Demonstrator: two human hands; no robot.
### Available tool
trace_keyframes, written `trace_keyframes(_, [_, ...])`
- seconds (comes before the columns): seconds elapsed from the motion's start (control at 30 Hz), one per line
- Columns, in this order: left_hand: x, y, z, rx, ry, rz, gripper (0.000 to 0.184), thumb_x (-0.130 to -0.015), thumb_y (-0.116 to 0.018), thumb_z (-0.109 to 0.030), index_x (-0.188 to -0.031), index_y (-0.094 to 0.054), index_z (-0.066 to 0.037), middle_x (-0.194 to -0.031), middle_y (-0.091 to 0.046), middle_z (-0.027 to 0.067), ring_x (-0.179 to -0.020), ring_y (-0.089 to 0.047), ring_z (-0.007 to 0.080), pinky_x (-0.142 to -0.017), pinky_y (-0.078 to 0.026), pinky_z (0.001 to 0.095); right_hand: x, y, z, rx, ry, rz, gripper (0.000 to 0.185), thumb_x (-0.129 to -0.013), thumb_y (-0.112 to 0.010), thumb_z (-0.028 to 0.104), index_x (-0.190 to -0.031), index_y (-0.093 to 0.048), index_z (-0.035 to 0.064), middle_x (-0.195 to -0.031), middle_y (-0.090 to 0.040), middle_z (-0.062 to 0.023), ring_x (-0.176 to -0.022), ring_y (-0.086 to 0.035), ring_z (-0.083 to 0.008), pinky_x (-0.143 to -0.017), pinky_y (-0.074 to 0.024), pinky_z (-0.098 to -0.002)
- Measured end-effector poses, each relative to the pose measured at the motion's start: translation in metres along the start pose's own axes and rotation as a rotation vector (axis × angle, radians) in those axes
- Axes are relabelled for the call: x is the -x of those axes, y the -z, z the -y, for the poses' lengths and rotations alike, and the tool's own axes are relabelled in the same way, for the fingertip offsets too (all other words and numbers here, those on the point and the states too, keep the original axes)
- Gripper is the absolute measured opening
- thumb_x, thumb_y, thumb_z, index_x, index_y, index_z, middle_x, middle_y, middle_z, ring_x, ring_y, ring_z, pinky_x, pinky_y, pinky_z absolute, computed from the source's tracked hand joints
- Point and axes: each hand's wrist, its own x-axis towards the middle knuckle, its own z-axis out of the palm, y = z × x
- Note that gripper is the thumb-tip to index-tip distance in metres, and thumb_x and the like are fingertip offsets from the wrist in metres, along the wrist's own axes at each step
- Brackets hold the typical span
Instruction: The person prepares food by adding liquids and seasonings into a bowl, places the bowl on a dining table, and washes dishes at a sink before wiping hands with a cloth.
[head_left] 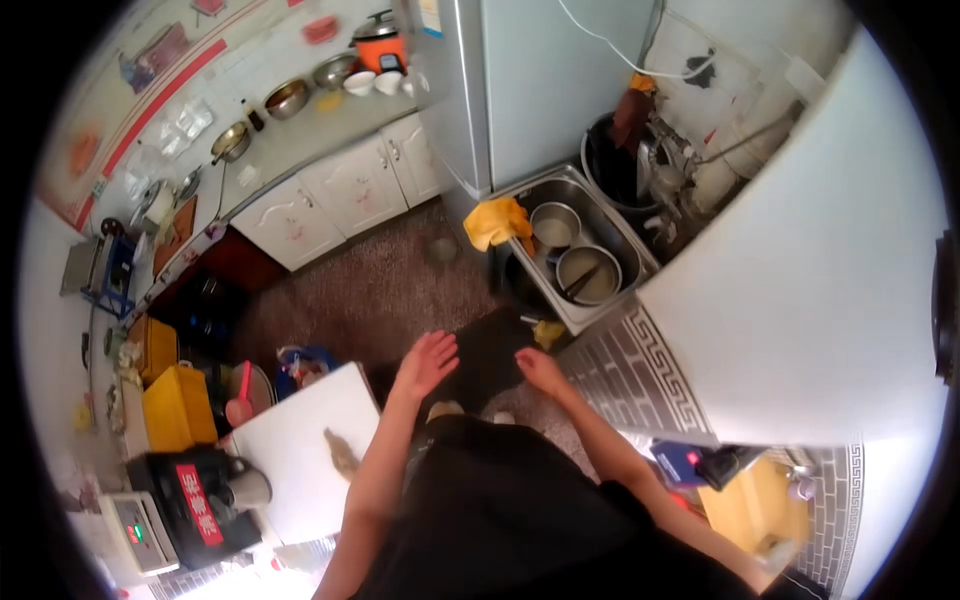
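My left hand [430, 364] is held out over the dark floor with its fingers spread and nothing in it. It is nearest to the white tabletop [300, 440] on the left, where a brownish elongated object [341, 454] lies. My right hand [541, 371] hangs in front of the sink, its fingers loosely curled in, and I see nothing in them. Neither hand touches anything. The metal sink [640, 262] holds two metal pots, a smaller pot [555, 226] and a larger pot [600, 282] with liquid and a dark handle-like piece inside. A yellow cloth [495, 223] drapes over the sink's rim.
A tall fridge [460, 110] stands beyond the sink. Along the back runs a counter [300, 140] with bowls and an orange cooker [380, 47]. At left are a yellow bin [180, 408], a pink dipper [240, 408] and a scale [138, 532]. A tiled wall edge [660, 370] borders the right.
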Motion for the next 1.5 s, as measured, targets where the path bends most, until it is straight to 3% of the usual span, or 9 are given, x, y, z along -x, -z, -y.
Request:
trace_keyframes(0.2, [-0.137,-0.034,-0.085,-0.068,0.139,0.126,0.059,-0.094,-0.045,-0.043,-0.138,-0.034,-0.005,-0.140,-0.041,0.0146,-0.131,-0.033,0.0290,-0.107,-0.028,0.0456,-0.155,0.023,0.013,-0.552,-0.082,-0.304,0.020,-0.089,-0.058,0.016,-0.105,-0.060,0.0034,-0.078,-0.061,-0.0036,-0.068,-0.059,-0.0104,-0.061,-0.0490,-0.0251])
trace_keyframes(0.5, [-0.300,-0.080,-0.159,-0.174,0.435,0.260,0.045,-0.096,-0.039,-0.045,-0.122,-0.050,-0.009,-0.128,-0.052,0.0085,-0.119,-0.045,0.0248,-0.104,-0.030,0.0411,-0.272,0.100,-0.045,-1.243,-0.439,-0.882,0.030,-0.093,-0.053,0.022,-0.119,-0.053,0.0060,-0.100,-0.062,-0.0087,-0.086,-0.059,-0.0185,-0.075,-0.0515,-0.0328])
trace_keyframes(0.7, [-0.363,-0.114,-0.137,-0.180,0.437,0.272,0.061,-0.094,-0.042,-0.049,-0.136,-0.038,-0.004,-0.139,-0.041,0.0129,-0.129,-0.035,0.0258,-0.108,-0.024,0.0379,-0.377,0.123,-0.133,-1.323,-0.563,-0.876,0.030,-0.095,-0.046,0.025,-0.117,-0.055,0.0063,-0.105,-0.062,-0.0102,-0.089,-0.059,-0.0206,-0.078,-0.0490,-0.0359])
trace_keyframes(0.8, [-0.391,-0.125,-0.125,-0.168,0.426,0.208,0.061,-0.096,-0.040,-0.047,-0.137,-0.035,-0.002,-0.141,-0.038,0.0136,-0.129,-0.035,0.0261,-0.109,-0.025,0.0367,-0.418,0.121,-0.169,-0.832,-0.866,-0.943,0.035,-0.094,-0.047,0.024,-0.119,-0.057,0.0026,-0.110,-0.061,-0.0160,-0.099,-0.059,-0.0222,-0.080,-0.0467,-0.0324])
trace_keyframes(0.97, [-0.465,-0.132,-0.073,-0.106,0.407,0.085,0.054,-0.097,-0.039,-0.044,-0.131,-0.040,-0.003,-0.137,-0.042,0.0129,-0.125,-0.039,0.0265,-0.105,-0.031,0.0372,-0.408,0.137,-0.138,-1.580,-0.478,-0.614,0.031,-0.093,-0.045,0.015,-0.111,-0.059,-0.0059,-0.096,-0.067,-0.0148,-0.084,-0.065,-0.0283,-0.081,-0.0512,-0.0353])
trace_keyframes(1.07, [-0.502,-0.162,-0.047,-0.144,0.377,-0.026,0.047,-0.097,-0.039,-0.044,-0.125,-0.047,-0.006,-0.129,-0.049,0.0107,-0.119,-0.045,0.0261,-0.101,-0.036,0.0384,-0.394,0.136,-0.053,-1.250,-0.500,-0.518,0.036,-0.095,-0.040,0.015,-0.120,-0.054,-0.0052,-0.115,-0.060,-0.0200,-0.107,-0.058,-0.0333,-0.100,-0.0418,-0.0398])
trace_keyframes(1.17, [-0.503,-0.194,-0.024,-0.218,0.325,-0.132,0.043,-0.097,-0.041,-0.043,-0.121,-0.051,-0.009,-0.121,-0.056,0.0067,-0.113,-0.051,0.0227,-0.097,-0.040,0.0380,-0.391,0.124,-0.035,-0.117,-0.184,-0.590,0.043,-0.097,-0.035,0.023,-0.132,-0.044,0.0000,-0.137,-0.043,-0.0211,-0.131,-0.036,-0.0330,-0.112,-0.0227,-0.0399])
trace_keyframes(1.33, [-0.500,-0.194,-0.028,-0.140,0.319,0.029,0.042,-0.098,-0.037,-0.041,-0.126,-0.050,-0.013,-0.124,-0.056,0.0051,-0.112,-0.051,0.0228,-0.098,-0.040,0.0394,-0.390,0.162,-0.012,-0.539,-0.293,-0.554,0.046,-0.099,-0.033,0.027,-0.139,-0.036,0.0037,-0.142,-0.037,-0.0182,-0.134,-0.030,-0.0305,-0.113,-0.0188,-0.0383])
trace_keyframes(1.5, [-0.463,-0.218,-0.057,-0.133,0.437,0.080,0.044,-0.099,-0.036,-0.041,-0.130,-0.046,-0.011,-0.124,-0.055,0.0051,-0.112,-0.051,0.0232,-0.101,-0.037,0.0393,-0.384,0.138,-0.037,-0.078,-0.265,-0.466,0.051,-0.100,-0.032,0.032,-0.144,-0.029,0.0059,-0.147,-0.031,-0.0155,-0.137,-0.025,-0.0286,-0.114,-0.0149,-0.0365])
